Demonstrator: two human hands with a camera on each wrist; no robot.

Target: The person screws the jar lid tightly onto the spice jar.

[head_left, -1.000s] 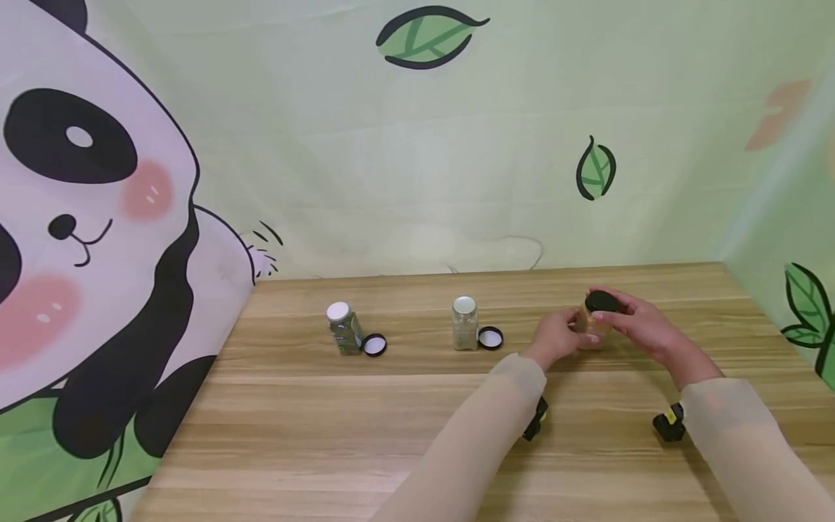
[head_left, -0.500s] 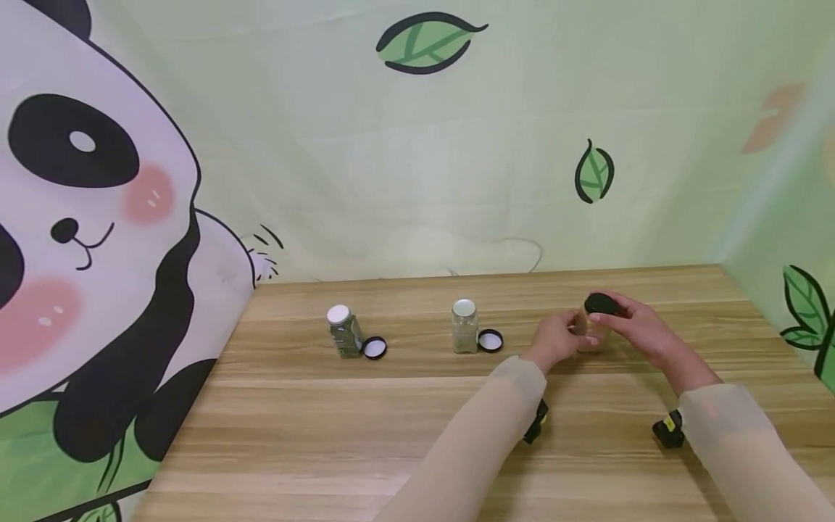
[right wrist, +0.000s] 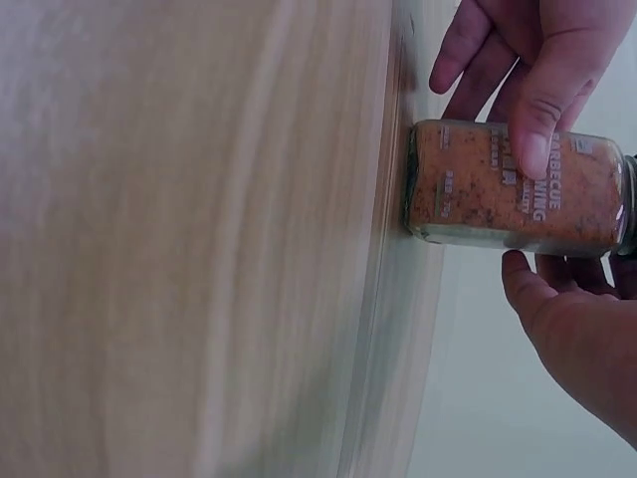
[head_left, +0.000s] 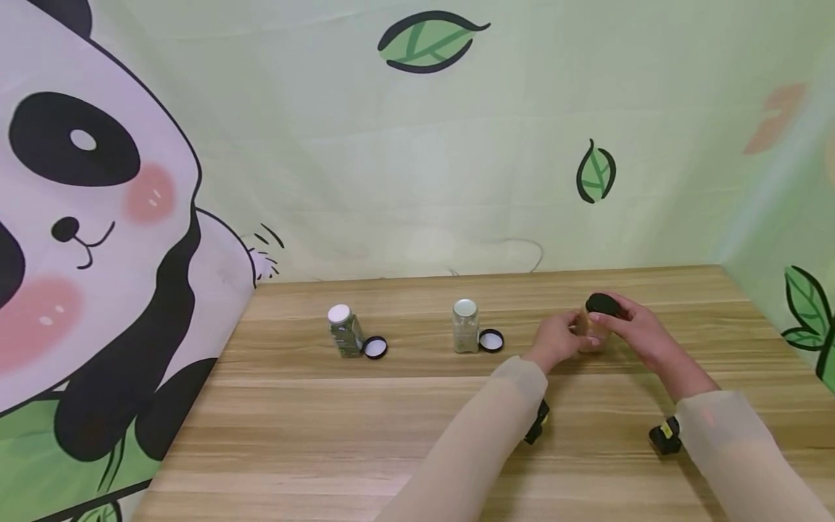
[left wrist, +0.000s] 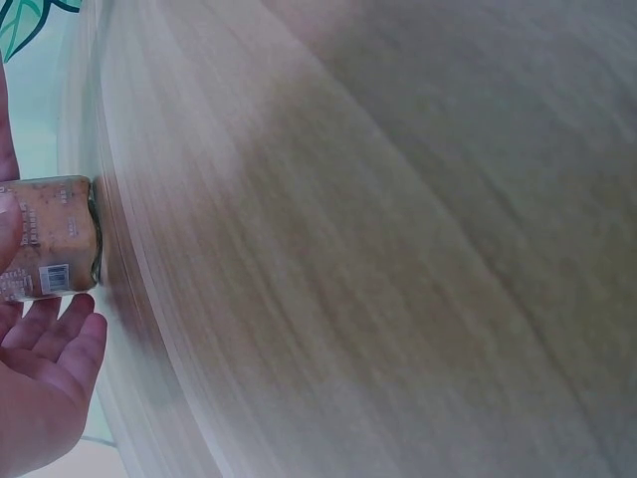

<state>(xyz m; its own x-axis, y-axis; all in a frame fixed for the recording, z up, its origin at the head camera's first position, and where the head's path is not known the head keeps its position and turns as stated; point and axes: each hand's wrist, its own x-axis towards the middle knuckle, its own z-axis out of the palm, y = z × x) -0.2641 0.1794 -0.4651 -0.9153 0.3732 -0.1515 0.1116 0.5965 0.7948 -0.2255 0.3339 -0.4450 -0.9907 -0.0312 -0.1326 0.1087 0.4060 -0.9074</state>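
Still, the left hand (head_left: 557, 337) holds the orange jar (right wrist: 468, 189); the right hand (head_left: 642, 332) pinches its lid (head_left: 603, 304). Two jars (head_left: 466, 332) stand left.

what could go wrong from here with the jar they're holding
The seasoning jar might slip or twist in the left hand if the right hand, at the black lid, turns it hard, since the glass sides look smooth. Swinging the left hand back could also knock the loose lid or the middle jar standing beside it.
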